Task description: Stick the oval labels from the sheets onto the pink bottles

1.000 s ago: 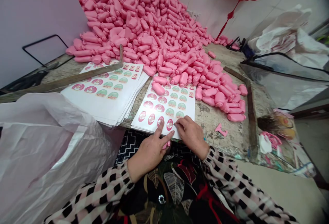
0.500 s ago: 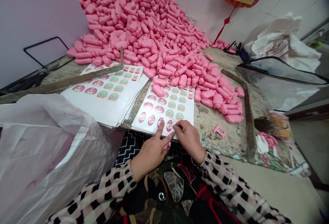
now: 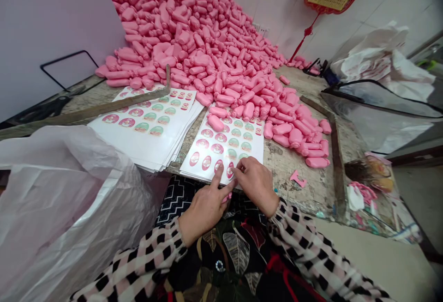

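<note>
A sheet of stickers (image 3: pixel 188 169) lies at the table's front edge, with rows of pink and green round labels and a bottom row of pink ovals. My left hand (image 3: pixel 206 204) rests over its lower edge, index finger stretched onto the paper. Its other fingers curl around a small pink plastic bottle (image 3: pixel 229 196), of which only a bit shows. My right hand (image 3: pixel 255 181) has thumb and forefinger pinched at the right edge of an oval sticker (image 3: pixel 230 171). Two pink bottles (image 3: pixel 216 123) lie across the sheet's upper left part.
Behind the sheet rises a large heap of pink bottles (image 3: pixel 207 52). To the left lies another stack of sticker sheets (image 3: pixel 138 147) under a metal bar (image 3: pixel 104 106). A white plastic bag (image 3: pixel 86 209) hangs at front left. A pink plastic piece (image 3: pixel 298 179) lies right of my hand.
The whole view has shifted slightly right and down. My right fingertips stay at the oval sticker, its edge perhaps slightly lifted; my left hand keeps its place on the sheet.
</note>
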`<state>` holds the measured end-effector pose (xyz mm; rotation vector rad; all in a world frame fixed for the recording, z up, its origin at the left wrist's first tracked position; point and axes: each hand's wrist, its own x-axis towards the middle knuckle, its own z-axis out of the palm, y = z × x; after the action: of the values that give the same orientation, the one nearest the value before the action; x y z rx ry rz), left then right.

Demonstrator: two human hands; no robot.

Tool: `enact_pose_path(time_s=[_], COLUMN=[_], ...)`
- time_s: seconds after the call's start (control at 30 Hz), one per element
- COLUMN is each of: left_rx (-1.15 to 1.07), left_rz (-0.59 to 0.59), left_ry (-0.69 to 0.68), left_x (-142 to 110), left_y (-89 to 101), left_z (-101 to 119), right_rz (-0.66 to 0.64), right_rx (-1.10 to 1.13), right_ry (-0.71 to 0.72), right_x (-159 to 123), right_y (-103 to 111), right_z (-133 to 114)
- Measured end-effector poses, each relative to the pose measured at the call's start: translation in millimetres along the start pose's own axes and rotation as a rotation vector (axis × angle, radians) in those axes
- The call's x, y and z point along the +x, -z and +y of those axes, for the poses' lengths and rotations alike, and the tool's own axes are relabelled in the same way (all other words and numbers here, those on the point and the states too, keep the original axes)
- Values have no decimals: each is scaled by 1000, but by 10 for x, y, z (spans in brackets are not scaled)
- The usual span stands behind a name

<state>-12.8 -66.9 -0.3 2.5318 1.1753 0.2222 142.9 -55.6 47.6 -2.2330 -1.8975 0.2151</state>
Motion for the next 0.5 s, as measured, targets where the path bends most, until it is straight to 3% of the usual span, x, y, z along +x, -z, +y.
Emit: enact_pose_path(time_s=[0.3, 0.5], left_rx=[-115, -620], left_rz=[-29, 21], left_ry=[-7, -30], left_x=[-14, -146], left_y=[26, 207], left_z=[-42, -109], right_rz=[63, 48], right_rx=[167, 440], right_ry=[-128, -162], right_x=[34, 11], right_y=[67, -27], right_z=[171, 410])
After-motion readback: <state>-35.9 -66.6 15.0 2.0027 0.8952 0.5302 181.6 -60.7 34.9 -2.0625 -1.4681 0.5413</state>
